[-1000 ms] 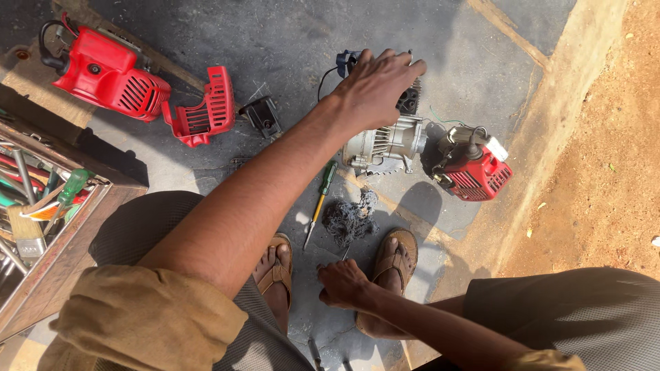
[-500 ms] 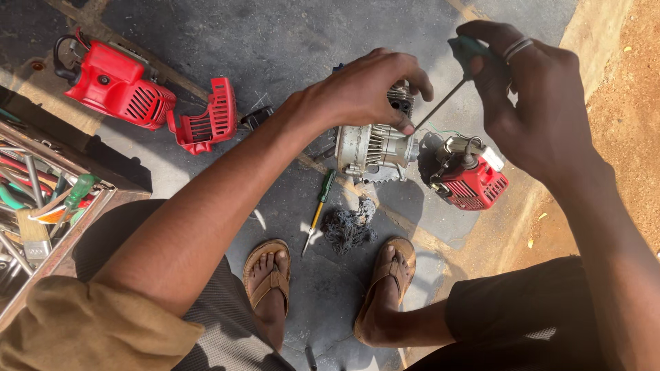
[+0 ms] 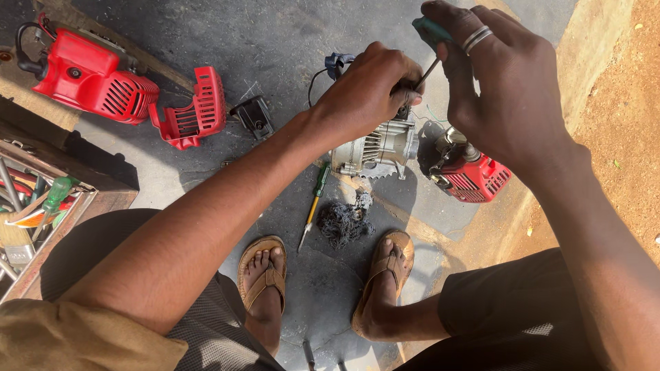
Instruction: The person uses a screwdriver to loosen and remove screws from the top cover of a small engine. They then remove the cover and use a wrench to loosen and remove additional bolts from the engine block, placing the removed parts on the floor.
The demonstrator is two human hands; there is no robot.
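Small engine block (image 3: 377, 148), silver, finned, sits on grey concrete floor (image 3: 275, 41) just ahead of the sandalled feet. Left hand (image 3: 368, 93) closed over its top, gripping it. Right hand (image 3: 502, 89) closed around green-handled screwdriver (image 3: 427, 38); shaft angles down toward the left hand. Red engine cover (image 3: 474, 175) just right of block. Second screwdriver (image 3: 315, 206) and dark tangled wad (image 3: 344, 221) lie in front of the block.

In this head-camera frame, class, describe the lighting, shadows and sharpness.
Head view: hard sunlight from the right, dirt bank nearly washed out; left hand and right hand shade the grey engine block; toolbox in deep shadow; feet and ground sharp, near sleeve soft.
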